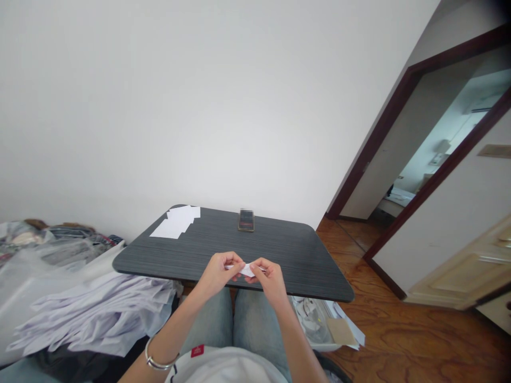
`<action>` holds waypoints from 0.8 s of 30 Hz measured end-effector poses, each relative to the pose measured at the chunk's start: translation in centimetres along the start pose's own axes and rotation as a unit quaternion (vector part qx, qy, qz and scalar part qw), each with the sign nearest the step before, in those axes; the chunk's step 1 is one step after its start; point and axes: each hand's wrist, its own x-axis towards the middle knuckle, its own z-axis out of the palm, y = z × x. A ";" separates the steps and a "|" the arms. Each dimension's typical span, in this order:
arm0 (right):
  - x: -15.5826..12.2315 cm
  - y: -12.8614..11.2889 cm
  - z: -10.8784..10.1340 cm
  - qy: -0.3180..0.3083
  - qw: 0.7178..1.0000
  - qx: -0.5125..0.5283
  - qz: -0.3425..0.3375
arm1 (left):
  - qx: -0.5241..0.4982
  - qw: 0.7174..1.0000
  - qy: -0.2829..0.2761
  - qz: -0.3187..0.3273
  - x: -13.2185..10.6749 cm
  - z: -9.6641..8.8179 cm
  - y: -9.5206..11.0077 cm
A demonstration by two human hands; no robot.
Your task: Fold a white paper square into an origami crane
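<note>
Both my hands pinch a small folded piece of white paper [246, 269] just above the near edge of a dark grey table [287, 258]. My left hand [219, 271] grips its left end with curled fingers. My right hand [268, 275] grips the right end the same way. A silver bracelet [156, 360] sits on my left wrist. My jeans-clad legs show below the table edge.
Several white paper sheets [176, 222] lie at the table's far left corner. A dark phone [246, 219] stands at the far middle edge. Piled white fabric [91, 314] lies left; papers and a tray [323, 324] lie on the wooden floor, right. An open doorway [431, 165] is far right.
</note>
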 end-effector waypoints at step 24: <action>-0.1 -0.1 0.0 -0.033 0.999 0.017 -0.022 | -0.019 1.000 -0.018 0.007 -0.2 0.3 -0.3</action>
